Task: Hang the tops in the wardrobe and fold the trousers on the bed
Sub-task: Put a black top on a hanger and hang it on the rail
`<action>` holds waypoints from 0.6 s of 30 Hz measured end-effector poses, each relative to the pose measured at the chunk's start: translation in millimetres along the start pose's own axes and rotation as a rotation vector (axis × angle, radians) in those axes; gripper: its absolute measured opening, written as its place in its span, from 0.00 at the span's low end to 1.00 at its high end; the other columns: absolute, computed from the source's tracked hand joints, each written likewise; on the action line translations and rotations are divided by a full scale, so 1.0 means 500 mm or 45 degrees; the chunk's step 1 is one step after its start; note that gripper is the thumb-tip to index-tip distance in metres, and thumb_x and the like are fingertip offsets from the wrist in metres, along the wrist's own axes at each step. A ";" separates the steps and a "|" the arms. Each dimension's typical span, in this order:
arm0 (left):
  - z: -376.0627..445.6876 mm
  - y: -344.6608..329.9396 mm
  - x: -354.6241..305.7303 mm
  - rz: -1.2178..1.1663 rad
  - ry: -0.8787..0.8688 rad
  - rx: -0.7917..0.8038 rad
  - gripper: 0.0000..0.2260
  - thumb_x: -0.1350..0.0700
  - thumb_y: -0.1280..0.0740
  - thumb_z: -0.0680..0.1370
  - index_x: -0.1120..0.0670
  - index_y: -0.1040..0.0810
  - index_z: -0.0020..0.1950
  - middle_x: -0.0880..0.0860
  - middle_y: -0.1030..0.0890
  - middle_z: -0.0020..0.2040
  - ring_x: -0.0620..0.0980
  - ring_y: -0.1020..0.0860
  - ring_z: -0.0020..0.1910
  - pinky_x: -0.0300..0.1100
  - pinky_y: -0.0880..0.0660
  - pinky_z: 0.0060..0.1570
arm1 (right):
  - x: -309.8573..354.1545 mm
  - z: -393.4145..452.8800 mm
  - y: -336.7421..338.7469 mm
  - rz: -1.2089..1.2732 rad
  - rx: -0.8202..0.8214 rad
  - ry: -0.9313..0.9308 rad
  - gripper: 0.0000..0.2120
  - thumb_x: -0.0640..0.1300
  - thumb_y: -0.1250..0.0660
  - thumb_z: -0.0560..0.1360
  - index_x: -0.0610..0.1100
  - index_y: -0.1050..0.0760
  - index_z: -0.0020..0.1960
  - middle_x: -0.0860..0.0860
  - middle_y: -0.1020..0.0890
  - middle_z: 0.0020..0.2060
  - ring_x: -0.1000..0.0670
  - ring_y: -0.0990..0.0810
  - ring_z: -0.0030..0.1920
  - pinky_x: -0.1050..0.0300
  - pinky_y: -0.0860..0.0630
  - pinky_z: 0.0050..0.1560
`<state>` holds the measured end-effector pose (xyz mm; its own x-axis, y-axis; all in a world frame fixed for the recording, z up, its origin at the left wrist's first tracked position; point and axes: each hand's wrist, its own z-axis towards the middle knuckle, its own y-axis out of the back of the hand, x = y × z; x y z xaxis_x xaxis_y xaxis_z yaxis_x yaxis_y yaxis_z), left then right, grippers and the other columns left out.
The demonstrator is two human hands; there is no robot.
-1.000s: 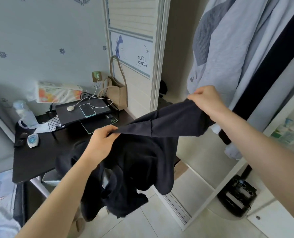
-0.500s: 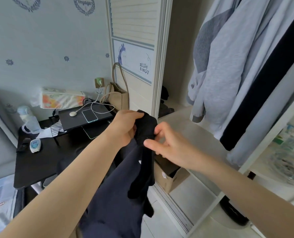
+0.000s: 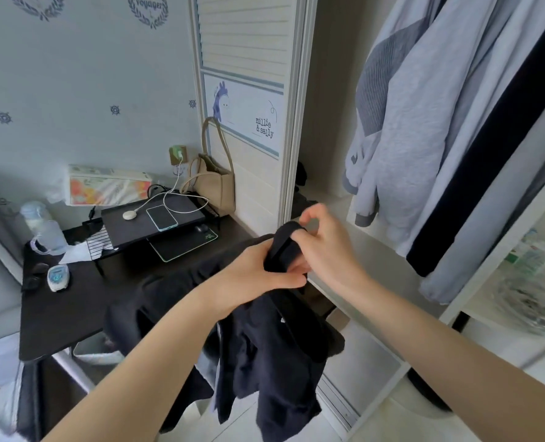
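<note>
While your left hand [image 3: 258, 272] grips a bunched fold of the soft black fabric top [image 3: 274, 352], your right hand [image 3: 322, 247] pinches its upper edge. It hangs limp before the open white wardrobe [image 3: 370, 244], beside the dark flat counter [image 3: 60, 311]; grey knit tops [image 3: 408, 138] hang right.

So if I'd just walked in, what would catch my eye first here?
Probably the dark garment hanging in mid-frame, bunched at its top between the left hand and right hand. Next, the pale grey tops hanging in the open wardrobe at upper right, then the cluttered black desk at left.
</note>
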<state>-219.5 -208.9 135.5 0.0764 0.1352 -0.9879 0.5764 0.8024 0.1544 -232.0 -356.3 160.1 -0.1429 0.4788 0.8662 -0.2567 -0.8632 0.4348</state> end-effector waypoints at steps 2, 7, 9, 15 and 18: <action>0.010 0.002 0.013 0.145 -0.051 -0.173 0.12 0.64 0.26 0.71 0.53 0.21 0.51 0.46 0.18 0.43 0.42 0.20 0.46 0.32 0.26 0.47 | 0.018 -0.001 -0.002 0.069 0.071 -0.004 0.14 0.35 0.44 0.75 0.53 0.31 0.52 0.36 0.20 0.35 0.41 0.17 0.32 0.44 0.18 0.35; 0.028 0.029 0.075 0.526 -0.070 -0.420 0.13 0.65 0.31 0.72 0.51 0.19 0.52 0.45 0.16 0.46 0.39 0.19 0.48 0.32 0.25 0.53 | 0.037 0.028 0.029 0.284 0.023 -0.177 0.14 0.32 0.48 0.78 0.37 0.23 0.50 0.36 0.19 0.43 0.41 0.15 0.36 0.45 0.17 0.41; 0.031 0.029 0.092 0.552 -0.067 -0.575 0.11 0.63 0.32 0.73 0.51 0.19 0.51 0.44 0.17 0.47 0.40 0.20 0.48 0.29 0.26 0.49 | 0.034 0.036 0.039 0.275 -0.007 -0.232 0.10 0.32 0.43 0.77 0.36 0.23 0.51 0.37 0.18 0.44 0.43 0.15 0.38 0.48 0.17 0.44; 0.060 0.018 0.163 0.861 0.196 -0.420 0.18 0.55 0.31 0.72 0.48 0.27 0.61 0.47 0.24 0.55 0.51 0.22 0.52 0.48 0.23 0.52 | 0.026 0.034 0.050 0.058 -0.144 -0.138 0.06 0.38 0.29 0.74 0.42 0.26 0.47 0.47 0.20 0.43 0.48 0.15 0.35 0.51 0.17 0.45; 0.072 0.029 0.199 1.069 0.498 -0.227 0.17 0.55 0.34 0.75 0.52 0.30 0.63 0.53 0.20 0.53 0.55 0.20 0.49 0.47 0.23 0.45 | 0.016 0.046 0.098 -0.156 -0.341 -0.051 0.08 0.44 0.30 0.75 0.43 0.27 0.42 0.50 0.24 0.35 0.48 0.16 0.32 0.52 0.18 0.37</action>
<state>-174.3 -204.6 39.0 0.1133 0.8691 -0.4816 0.3215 0.4266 0.8454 -223.6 -398.6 193.9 -0.0589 0.5654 0.8227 -0.5135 -0.7239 0.4607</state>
